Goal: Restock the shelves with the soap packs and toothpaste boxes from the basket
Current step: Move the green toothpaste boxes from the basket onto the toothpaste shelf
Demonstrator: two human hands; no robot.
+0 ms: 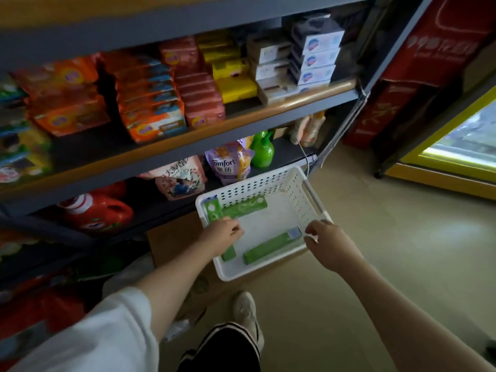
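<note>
From the head view, a white plastic basket (296, 183) with perforated walls and rounded corners sat on a brown cardboard box (171, 238) beside the shelving. Three long green toothpaste boxes lay on its smooth floor: one (245, 207) along the far wall, one (214, 212) down the left wall with its near end poking out below the left hand, and one (271, 247) lying diagonally near the front, with a pale blue end panel. All were slim rectangular cartons with a glossy printed surface.

The left hand (224, 232) was over the left-wall carton, fingers curled loosely; whether it actually gripped the carton could not be told. The right hand (328, 241) hovered at the basket's right rim, fingers bent and slightly apart, holding nothing.

On the grey metal shelf (268, 114) with its wood-coloured edge above, soft orange-wrapped soap packs (150, 103) were stacked beside yellow packs (236, 81) and white boxes (319, 60).
</note>
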